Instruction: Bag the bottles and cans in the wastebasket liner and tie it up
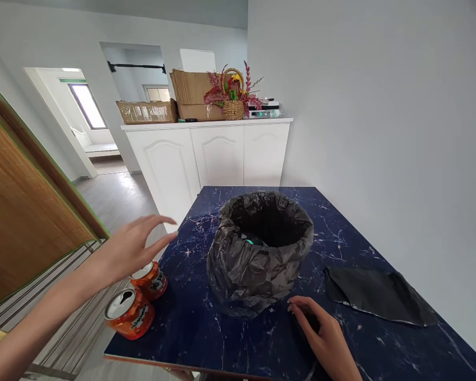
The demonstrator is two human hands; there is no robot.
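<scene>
A bin lined with a black plastic bag (257,264) stands upright on the blue marbled table (190,328), with a dark item with a teal part inside. My left hand (137,246) hovers over two orange cans at the table's left edge, thumb and fingers apart, holding nothing. The nearer can (130,315) is opened; the other can (153,283) stands just behind it, partly under my hand. My right hand (317,330) is low over the table near the bin's front right, thumb and fingertips close together; what they hold, if anything, is too small to make out.
A folded black cloth or bag (376,296) lies on the table's right side. Behind stands a white cabinet (222,153) with cardboard boxes (194,95) and a flower basket (234,109). At the left are a metal rack (75,312) and a wooden panel (27,206).
</scene>
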